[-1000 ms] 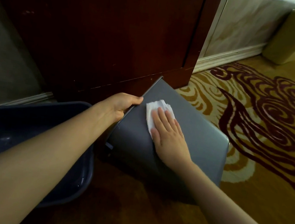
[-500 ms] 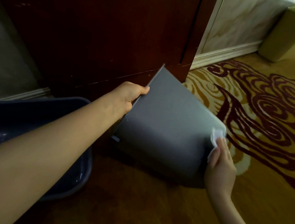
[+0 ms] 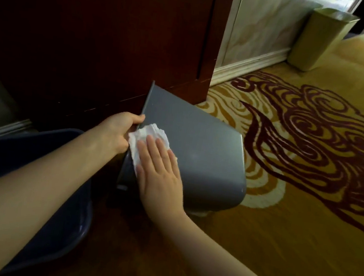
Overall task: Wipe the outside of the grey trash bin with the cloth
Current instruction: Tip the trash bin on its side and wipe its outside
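Note:
The grey trash bin [image 3: 199, 153] lies tipped on its side on the floor, its open rim toward the left and its base toward the right. My left hand [image 3: 117, 133] grips the rim at the upper left edge. My right hand [image 3: 160, 174] lies flat, fingers together, pressing a crumpled white cloth [image 3: 146, 138] against the bin's upper side near the rim. The cloth sticks out beyond my fingertips and touches my left hand.
A dark blue plastic basin [image 3: 39, 189] sits on the floor at the left, under my left forearm. A dark wooden cabinet [image 3: 97, 35] stands right behind the bin. A tan bin [image 3: 319, 37] stands by the far wall. Patterned carpet [image 3: 312, 153] spreads to the right.
My right hand has swept the cloth from the bin's base end on the right back across the side to the rim by my left hand. The bin has tilted lower.

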Demonstrator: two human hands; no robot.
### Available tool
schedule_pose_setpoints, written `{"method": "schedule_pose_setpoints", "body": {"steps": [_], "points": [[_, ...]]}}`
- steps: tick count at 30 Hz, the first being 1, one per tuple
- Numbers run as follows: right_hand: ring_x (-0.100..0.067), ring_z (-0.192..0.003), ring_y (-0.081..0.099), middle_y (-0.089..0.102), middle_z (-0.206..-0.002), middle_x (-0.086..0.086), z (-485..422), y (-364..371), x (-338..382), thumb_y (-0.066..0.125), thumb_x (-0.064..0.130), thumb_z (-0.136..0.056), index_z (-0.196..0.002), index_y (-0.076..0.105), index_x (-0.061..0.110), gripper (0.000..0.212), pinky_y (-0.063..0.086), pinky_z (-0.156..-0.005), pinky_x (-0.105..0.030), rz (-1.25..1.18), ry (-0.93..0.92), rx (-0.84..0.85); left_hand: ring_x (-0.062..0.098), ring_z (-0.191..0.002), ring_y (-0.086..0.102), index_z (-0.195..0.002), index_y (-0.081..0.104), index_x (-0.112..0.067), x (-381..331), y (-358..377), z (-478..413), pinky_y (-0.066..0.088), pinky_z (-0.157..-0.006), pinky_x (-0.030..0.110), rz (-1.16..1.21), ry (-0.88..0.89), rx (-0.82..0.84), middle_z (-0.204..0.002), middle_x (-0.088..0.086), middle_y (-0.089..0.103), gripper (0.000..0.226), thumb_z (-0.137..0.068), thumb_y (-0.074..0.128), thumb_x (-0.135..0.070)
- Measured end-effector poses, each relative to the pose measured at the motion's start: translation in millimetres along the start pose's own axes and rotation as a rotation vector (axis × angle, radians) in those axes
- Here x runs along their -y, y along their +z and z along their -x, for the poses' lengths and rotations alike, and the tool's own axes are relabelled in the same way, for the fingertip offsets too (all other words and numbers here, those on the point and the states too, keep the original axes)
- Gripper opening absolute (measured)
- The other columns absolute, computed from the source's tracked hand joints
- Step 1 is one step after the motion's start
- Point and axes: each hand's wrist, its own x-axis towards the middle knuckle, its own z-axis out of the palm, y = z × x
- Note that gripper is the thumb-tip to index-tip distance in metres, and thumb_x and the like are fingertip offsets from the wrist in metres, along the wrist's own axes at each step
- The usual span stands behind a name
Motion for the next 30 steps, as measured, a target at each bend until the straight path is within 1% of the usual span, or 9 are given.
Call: {"method": "schedule_pose_setpoints", "body": {"steps": [4, 9, 12, 14, 17, 19, 21, 24, 30], "points": [[-0.01, -0.143, 0.003, 0.014, -0.154, 0.005, 38.6, 4.1, -49.7, 0.022, 0.032, -0.098, -0.145, 0.01, 0.028, 0.048, 0.004, -0.115, -0.041, 0.033, 0.236, -0.032, 0.024, -0.076, 0.061, -0.096, 0.06, -0.007, 4.7, 5.2, -8.1, 0.048, -0.063, 0.039, -0.036, 0.001, -0.099, -0.087, 0.01, 0.064, 0.024, -0.093, 0.05, -0.028], [-0.01, -0.139, 0.021, 0.026, -0.147, 0.004, 64.6, -7.0, -121.0, 0.02, 0.03, -0.1, -0.142, 0.031, 0.017, 0.045, 0.019, -0.113, -0.035, -0.126, 0.606, -0.212, 0.029, -0.096, 0.061, -0.122, 0.056, -0.007, 8.4, -1.8, -16.3, 0.05, -0.078, 0.046, -0.066, 0.024, -0.2, -0.119, 0.014, 0.062, 0.039, -0.09, 0.054, -0.03], [-0.011, -0.102, 0.057, 0.059, -0.124, -0.006, 67.0, -10.4, -144.8, 0.021, 0.03, -0.1, -0.125, 0.051, 0.012, 0.043, 0.048, -0.079, -0.028, -0.346, 0.845, -0.285, 0.03, -0.096, 0.06, -0.123, 0.055, -0.007, 10.6, -6.9, -16.9, 0.048, -0.074, 0.044, -0.06, 0.018, -0.206, -0.121, 0.015, 0.061, 0.039, -0.091, 0.054, -0.029], [-0.018, -0.074, 0.059, 0.063, -0.085, -0.008, 62.0, -17.3, -152.3, 0.023, 0.028, -0.1, -0.101, 0.059, 0.007, 0.042, 0.041, -0.058, -0.027, -0.388, 0.909, -0.337, 0.03, -0.096, 0.06, -0.122, 0.055, -0.006, 12.8, -11.3, -17.1, 0.048, -0.073, 0.044, -0.041, 0.011, -0.204, -0.121, 0.015, 0.061, 0.038, -0.091, 0.054, -0.028], [-0.014, -0.061, 0.056, 0.052, -0.065, 0.004, 38.9, -37.8, -140.8, 0.025, 0.029, -0.1, -0.076, 0.053, 0.016, 0.039, 0.036, -0.051, -0.022, -0.347, 0.835, -0.449, 0.028, -0.087, 0.061, -0.12, 0.055, -0.007, 16.6, -17.5, -18.0, 0.048, -0.066, 0.042, -0.013, 0.007, -0.193, -0.111, 0.014, 0.062, 0.037, -0.09, 0.055, -0.029], [-0.006, -0.064, 0.055, 0.053, -0.07, 0.008, 13.2, -45.1, -115.0, 0.029, 0.03, -0.098, -0.08, 0.052, 0.022, 0.03, 0.041, -0.057, -0.021, -0.346, 0.699, -0.413, 0.027, -0.084, 0.061, -0.119, 0.056, -0.008, 18.6, -19.7, -19.0, 0.049, -0.066, 0.042, -0.009, 0.007, -0.192, -0.102, 0.012, 0.063, 0.036, -0.09, 0.055, -0.029], [-0.016, -0.088, 0.063, 0.066, -0.094, -0.005, -12.8, -40.5, -85.1, 0.038, 0.024, -0.095, -0.099, 0.058, 0.015, 0.022, 0.052, -0.085, -0.035, -0.3, 0.495, -0.254, 0.026, -0.082, 0.062, -0.115, 0.058, -0.009, 19.1, -19.4, -19.5, 0.049, -0.064, 0.04, -0.012, 0.018, -0.182, -0.093, 0.01, 0.064, 0.031, -0.091, 0.054, -0.028], [-0.026, -0.132, 0.038, 0.047, -0.139, -0.014, -37.2, -23.5, -56.2, 0.038, 0.022, -0.097, -0.131, 0.047, 0.008, 0.038, 0.023, -0.11, -0.034, -0.098, 0.175, -0.003, 0.024, -0.078, 0.062, -0.113, 0.06, -0.011, 18.9, -18.0, -20.6, 0.049, -0.061, 0.038, -0.006, 0.031, -0.172, -0.088, 0.009, 0.065, 0.027, -0.092, 0.052, -0.027], [-0.013, -0.143, 0.006, 0.015, -0.156, -0.001, -11.0, -21.4, -110.0, 0.017, 0.038, -0.099, -0.145, 0.017, 0.021, 0.049, -0.001, -0.112, -0.029, 0.0, 0.405, 0.206, 0.025, -0.082, 0.062, -0.116, 0.058, -0.008, 21.9, -27.1, -21.2, 0.049, -0.066, 0.041, 0.007, 0.004, -0.174, -0.092, 0.009, 0.064, 0.029, -0.092, 0.053, -0.024]]}}
